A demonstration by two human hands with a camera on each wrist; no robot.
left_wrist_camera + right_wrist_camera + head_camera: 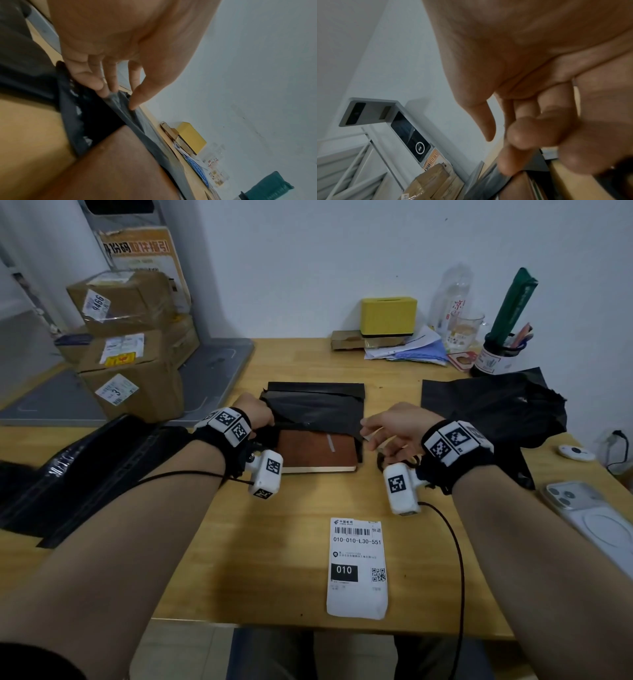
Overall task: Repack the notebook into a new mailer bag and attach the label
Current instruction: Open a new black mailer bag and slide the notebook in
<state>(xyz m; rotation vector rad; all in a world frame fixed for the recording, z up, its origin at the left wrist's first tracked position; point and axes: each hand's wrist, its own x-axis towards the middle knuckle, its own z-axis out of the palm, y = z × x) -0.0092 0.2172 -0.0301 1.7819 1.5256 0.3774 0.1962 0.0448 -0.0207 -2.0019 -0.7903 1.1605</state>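
1. notebook [317,451], brown, lying flat near the middle of the table [291,542], far half tucked inside the black mailer bag [318,409], near half sticking out toward the front edge.
2. left hand [255,414] at the bag's left side, thumb and fingertips [109,86] pinching the upper layer of the bag's mouth and lifting it off the notebook.
3. right hand [394,426] at the bag's right side, fingers curled, fingertips [508,162] pinching the bag's edge just over the notebook's right corner.
4. label [358,568], white with a barcode and "010", lying flat near the front edge of the table, well apart from the bag and touched by neither hand.
5. crumpled black bag [496,409] toward the right edge; phone [596,522] face down near the front right corner.
6. yellow box [388,314] and papers along the back edge; stacked cardboard boxes [130,344] at the back left corner; flat black bags [68,474] at the left edge.
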